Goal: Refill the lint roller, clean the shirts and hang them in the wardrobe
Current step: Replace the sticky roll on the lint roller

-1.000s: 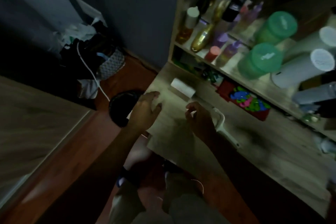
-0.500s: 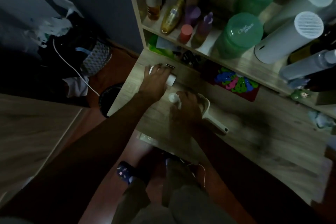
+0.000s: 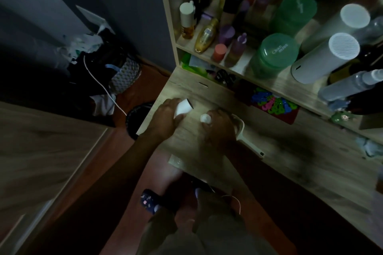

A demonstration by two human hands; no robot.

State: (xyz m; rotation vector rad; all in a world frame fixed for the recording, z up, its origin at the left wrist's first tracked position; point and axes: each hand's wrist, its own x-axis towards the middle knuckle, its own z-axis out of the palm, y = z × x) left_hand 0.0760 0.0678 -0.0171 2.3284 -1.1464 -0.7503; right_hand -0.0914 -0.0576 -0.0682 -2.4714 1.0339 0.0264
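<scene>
Right now, at the middle of the frame, the left hand (image 3: pixel 165 119) has its fingers curled round the one white refill roll (image 3: pixel 183 107), its open end tipped toward the right. Just beside it, the right hand (image 3: pixel 219 128) grips the single lint roller (image 3: pixel 250 146) near its head, with the bare spindle tip (image 3: pixel 205 118) poking leftward at the roll and the handle trailing to the lower right across the desk (image 3: pixel 290 172). Roll and spindle lie apart, nearly in line; I'd guess the roll slides on next
</scene>
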